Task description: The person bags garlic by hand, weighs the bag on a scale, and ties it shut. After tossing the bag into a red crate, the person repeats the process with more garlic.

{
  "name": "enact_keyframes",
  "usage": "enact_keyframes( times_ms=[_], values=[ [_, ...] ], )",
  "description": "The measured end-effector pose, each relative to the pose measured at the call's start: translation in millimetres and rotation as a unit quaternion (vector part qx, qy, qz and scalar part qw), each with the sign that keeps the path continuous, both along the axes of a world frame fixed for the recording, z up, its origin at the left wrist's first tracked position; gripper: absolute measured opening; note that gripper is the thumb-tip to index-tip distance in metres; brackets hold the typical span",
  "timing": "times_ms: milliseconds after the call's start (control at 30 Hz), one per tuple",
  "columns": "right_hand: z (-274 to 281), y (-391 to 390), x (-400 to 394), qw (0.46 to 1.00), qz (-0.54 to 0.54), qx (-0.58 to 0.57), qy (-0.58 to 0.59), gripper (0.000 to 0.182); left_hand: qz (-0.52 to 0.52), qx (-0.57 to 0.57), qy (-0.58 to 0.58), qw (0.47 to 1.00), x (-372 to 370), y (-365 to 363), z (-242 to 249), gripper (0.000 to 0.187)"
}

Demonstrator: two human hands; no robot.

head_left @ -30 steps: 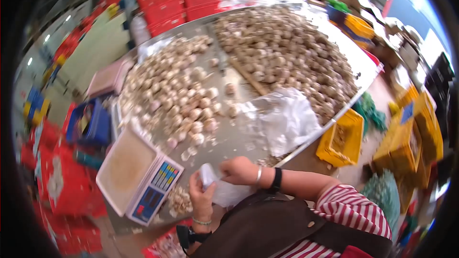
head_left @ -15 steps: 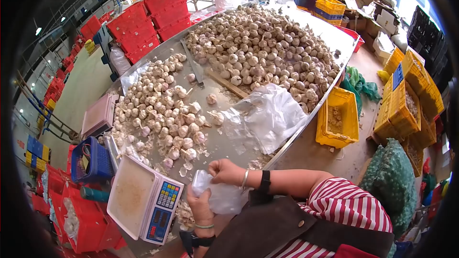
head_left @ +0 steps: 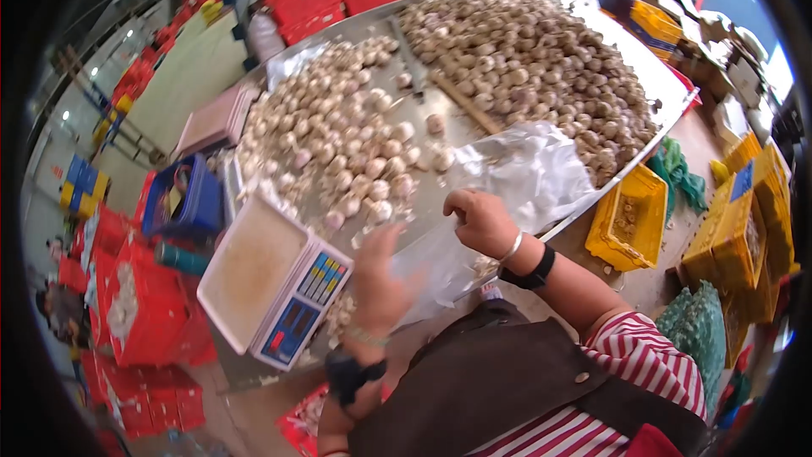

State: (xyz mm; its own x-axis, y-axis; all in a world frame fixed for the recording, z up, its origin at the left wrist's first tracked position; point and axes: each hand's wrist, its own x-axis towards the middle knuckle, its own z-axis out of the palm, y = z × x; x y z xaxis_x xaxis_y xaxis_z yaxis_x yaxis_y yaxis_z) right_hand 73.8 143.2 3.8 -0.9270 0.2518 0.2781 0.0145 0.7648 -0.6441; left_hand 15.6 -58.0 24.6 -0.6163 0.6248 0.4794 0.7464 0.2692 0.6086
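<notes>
A thin clear plastic bag (head_left: 441,264) stretches between my two hands above the front edge of the metal table. My right hand (head_left: 482,222) is closed, fingers curled, on the bag's upper right part. My left hand (head_left: 379,283) is at the bag's left side, beside the scale; motion smears its fingers, so its hold cannot be made out. Just beyond my hands lies a heap of cleaned white garlic bulbs (head_left: 338,144). A stack of clear plastic bags (head_left: 533,169) rests on the table past my right hand.
A digital scale (head_left: 262,279) stands left of my left hand. Farther back are a big pile of darker garlic (head_left: 533,59) and a wooden strip (head_left: 465,102). A blue basket (head_left: 182,203) and red crates (head_left: 156,313) are at left, a yellow crate (head_left: 628,220) at right.
My hands have moved apart, the right one forward and right, and the bunched bag is now spread out between them. The view has shifted, so the table appears farther right.
</notes>
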Motion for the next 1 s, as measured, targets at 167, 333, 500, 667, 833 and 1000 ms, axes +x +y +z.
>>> enact_keyframes(
  times_ms=[167,333,500,667,833,1000],
  values=[
    [6.6,-6.5,-1.9,1.0,0.006,0.011,0.021,0.026,0.043,-0.08,0.01,0.996,-13.2,20.9,-62.8,0.02],
    [-46.0,67.9,-7.0,0.991,0.072,0.031,-0.111,0.018,0.072,0.024,-0.327,0.942,-22.6,-8.0,-113.9,0.011],
    [-75.1,111.4,-52.6,0.877,0.066,-0.271,-0.391,0.011,0.174,0.018,-0.523,0.834,-53.8,-24.8,-163.1,0.015],
    [-177.4,118.4,-149.5,0.886,0.118,0.001,-0.448,0.017,0.353,-0.235,-0.419,0.803,-95.5,-6.9,-196.2,0.034],
    [-206.9,162.4,-240.4,0.888,0.253,0.253,-0.29,0.019,0.458,-0.185,-0.363,0.79,-150.7,48.3,-191.3,0.032],
    [-175.5,189.0,-349.9,0.945,0.018,0.107,-0.309,0.024,0.482,-0.064,-0.323,0.812,-266.5,61.5,-207.8,0.024]
  ],
)
